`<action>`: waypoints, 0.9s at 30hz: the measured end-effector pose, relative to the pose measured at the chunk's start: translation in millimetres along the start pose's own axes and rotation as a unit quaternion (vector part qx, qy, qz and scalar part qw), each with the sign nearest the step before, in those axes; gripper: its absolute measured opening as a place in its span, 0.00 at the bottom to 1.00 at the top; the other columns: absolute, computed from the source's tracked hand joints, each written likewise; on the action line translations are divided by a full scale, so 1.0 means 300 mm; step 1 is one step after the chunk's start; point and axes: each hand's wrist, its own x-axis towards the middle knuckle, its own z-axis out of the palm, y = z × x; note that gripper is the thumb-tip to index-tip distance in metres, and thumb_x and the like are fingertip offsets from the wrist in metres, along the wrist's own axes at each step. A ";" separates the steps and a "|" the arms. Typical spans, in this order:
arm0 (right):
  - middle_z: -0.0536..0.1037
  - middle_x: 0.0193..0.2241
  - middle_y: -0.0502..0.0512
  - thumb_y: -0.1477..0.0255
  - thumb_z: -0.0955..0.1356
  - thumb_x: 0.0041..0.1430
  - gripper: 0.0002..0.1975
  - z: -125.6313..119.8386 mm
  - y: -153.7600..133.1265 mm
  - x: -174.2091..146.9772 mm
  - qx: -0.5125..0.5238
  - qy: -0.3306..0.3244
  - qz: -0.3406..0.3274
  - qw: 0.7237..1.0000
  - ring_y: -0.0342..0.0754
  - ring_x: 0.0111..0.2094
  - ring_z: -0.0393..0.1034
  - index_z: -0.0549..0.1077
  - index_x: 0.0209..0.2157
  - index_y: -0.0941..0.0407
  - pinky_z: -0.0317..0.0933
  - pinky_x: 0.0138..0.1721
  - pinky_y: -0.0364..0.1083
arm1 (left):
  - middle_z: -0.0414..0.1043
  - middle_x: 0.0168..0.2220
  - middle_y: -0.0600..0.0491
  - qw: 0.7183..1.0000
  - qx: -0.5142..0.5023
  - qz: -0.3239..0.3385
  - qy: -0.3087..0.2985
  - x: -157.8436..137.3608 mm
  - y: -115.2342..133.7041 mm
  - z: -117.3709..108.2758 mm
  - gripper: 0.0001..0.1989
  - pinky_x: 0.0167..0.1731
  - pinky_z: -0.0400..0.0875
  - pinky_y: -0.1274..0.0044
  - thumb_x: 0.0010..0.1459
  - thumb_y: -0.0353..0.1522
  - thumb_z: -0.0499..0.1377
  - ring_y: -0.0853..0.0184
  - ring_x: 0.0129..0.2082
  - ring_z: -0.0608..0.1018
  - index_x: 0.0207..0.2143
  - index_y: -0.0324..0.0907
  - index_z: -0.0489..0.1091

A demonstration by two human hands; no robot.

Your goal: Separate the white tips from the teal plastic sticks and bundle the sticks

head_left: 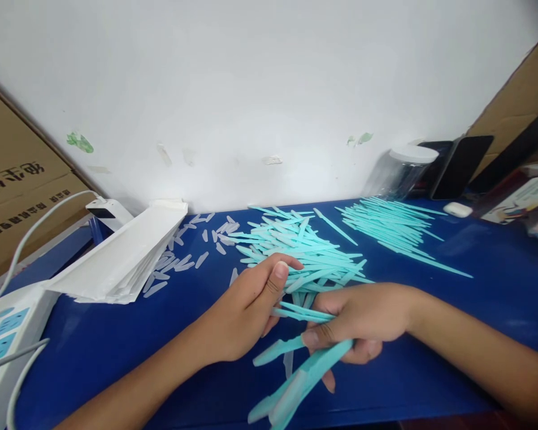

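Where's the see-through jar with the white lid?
The jar is on the head view's right, by the white wall, just behind the right-hand pile of turquoise sticks.

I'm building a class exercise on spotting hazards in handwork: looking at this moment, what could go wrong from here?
The turquoise sticks in the right hand splay in different directions, so some might slip out. The left hand appears close to the loose turquoise pile; brushing it could scatter it. The small translucent pieces lie loose beside the white stack, so bumping that stack might push some across the blue table.
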 end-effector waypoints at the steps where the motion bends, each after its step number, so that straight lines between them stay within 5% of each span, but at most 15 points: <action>1: 0.56 0.14 0.39 0.53 0.65 0.76 0.27 0.002 -0.001 0.000 0.001 -0.001 0.000 1.000 0.37 0.15 0.45 0.85 0.43 0.62 0.44 0.18 0.42 | 0.60 0.18 0.63 1.000 -0.001 0.002 0.006 0.001 -0.003 0.005 0.30 0.21 0.61 0.78 0.77 0.54 0.41 0.70 0.18 0.65 0.64 0.46 0.67; 27: 0.58 0.16 0.40 0.50 0.66 0.74 0.28 0.024 -0.008 0.011 -0.007 0.047 0.002 0.999 0.37 0.16 0.47 0.84 0.41 0.60 0.45 0.19 0.42 | 0.58 0.19 0.61 0.998 -0.052 0.018 0.041 0.021 -0.030 0.048 0.34 0.24 0.58 0.76 0.75 0.57 0.41 0.69 0.20 0.63 0.51 0.42 0.75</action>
